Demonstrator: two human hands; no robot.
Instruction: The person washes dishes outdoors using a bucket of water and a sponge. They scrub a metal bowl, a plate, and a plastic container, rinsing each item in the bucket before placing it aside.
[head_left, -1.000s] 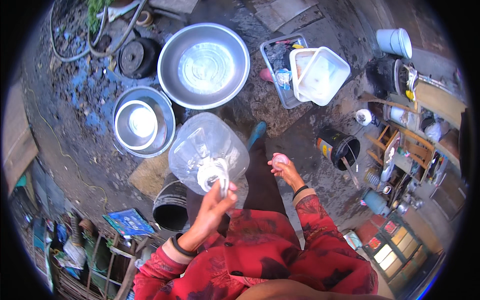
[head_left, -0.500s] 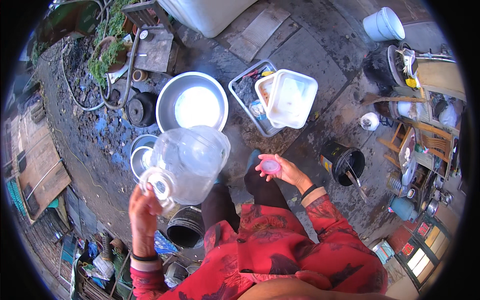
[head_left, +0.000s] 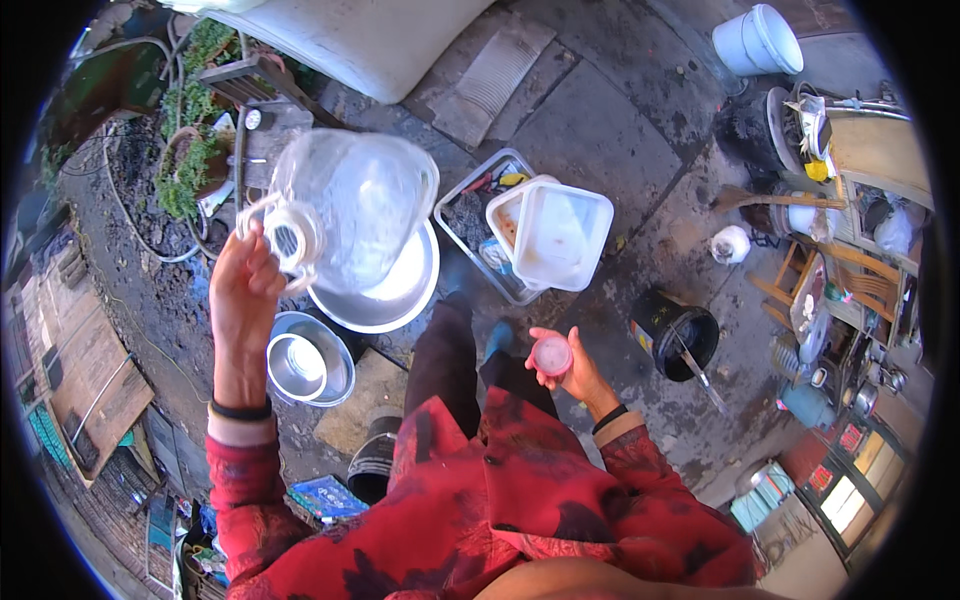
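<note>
My left hand is closed on the white handle at the neck of a large clear plastic jug. Its open mouth points toward me, and its body reaches out over a wide metal basin, hiding part of it. In my right hand, a round pink screw lid rests hollow side up, held by the fingers. Below the jug, a smaller metal bowl with another bowl inside it stands on the ground beside the basin.
A white plastic tub lies on a metal tray ahead. A black bucket with a stick in it stands at right, another black bucket by my left leg. A small wooden chair is at far left, a white bucket at far right.
My left hand has carried the jug forward and to the left, now over the wide basin. My right hand keeps the lid, nearly in place. The view has shifted with my step.
</note>
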